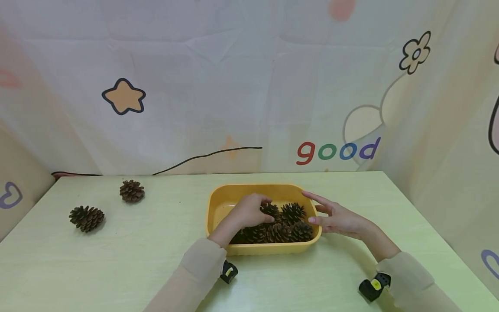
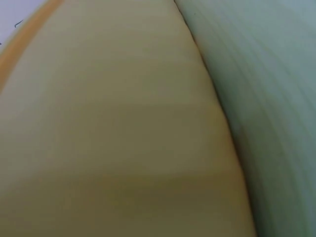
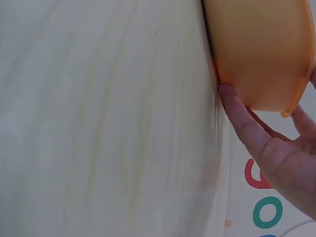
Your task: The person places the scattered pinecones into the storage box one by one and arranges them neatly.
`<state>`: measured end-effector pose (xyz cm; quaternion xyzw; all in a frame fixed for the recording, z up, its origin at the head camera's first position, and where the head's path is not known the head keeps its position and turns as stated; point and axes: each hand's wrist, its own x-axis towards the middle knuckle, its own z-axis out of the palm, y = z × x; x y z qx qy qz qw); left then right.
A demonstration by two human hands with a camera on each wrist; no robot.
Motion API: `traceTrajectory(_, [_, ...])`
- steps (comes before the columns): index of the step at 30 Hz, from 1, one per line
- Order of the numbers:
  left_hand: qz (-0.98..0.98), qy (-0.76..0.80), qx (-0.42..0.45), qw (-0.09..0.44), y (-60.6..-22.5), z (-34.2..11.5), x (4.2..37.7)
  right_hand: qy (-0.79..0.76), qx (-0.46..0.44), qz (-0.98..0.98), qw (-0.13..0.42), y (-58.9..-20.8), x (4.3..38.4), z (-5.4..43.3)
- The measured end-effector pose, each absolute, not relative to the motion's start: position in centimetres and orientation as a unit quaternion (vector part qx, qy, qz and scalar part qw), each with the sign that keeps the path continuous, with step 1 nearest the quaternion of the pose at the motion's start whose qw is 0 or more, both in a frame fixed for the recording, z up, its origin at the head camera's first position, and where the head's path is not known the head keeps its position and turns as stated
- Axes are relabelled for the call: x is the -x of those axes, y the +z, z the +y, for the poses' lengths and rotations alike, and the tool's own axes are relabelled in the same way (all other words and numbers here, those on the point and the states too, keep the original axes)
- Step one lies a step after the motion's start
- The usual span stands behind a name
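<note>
A yellow plastic tub (image 1: 265,248) stands on the table, with several brown pine cones gathered mostly in its right part. My left hand (image 1: 249,211) reaches over the near rim into it. Between the thumb and fingers of that hand is a pine cone (image 1: 270,209), partly hidden, which it grips. Against the tub's right end rests my right hand (image 1: 343,220), fingers extended, with the thumb by the rim. The right wrist view has the right hand's fingers (image 3: 242,121) touching the tub's outer wall (image 3: 261,54). Only the tub's side (image 2: 128,123) and tabletop fill the left wrist view.
Two pine cones lie on the table left of the tub: one (image 1: 87,218) nearer the left edge, another (image 1: 132,191) farther back. A printed cloth (image 1: 187,95) hangs behind the pale table (image 1: 128,260) and along its sides.
</note>
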<state>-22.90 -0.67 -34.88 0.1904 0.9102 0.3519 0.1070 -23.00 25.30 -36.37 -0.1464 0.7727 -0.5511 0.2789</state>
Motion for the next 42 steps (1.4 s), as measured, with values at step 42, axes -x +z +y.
traceTrajectory(42, [0.865, 0.465, -0.190, -0.017, -32.7, -7.6, 20.7, -0.555, 0.148, 0.770, 0.278, -36.3, 22.9, 25.3])
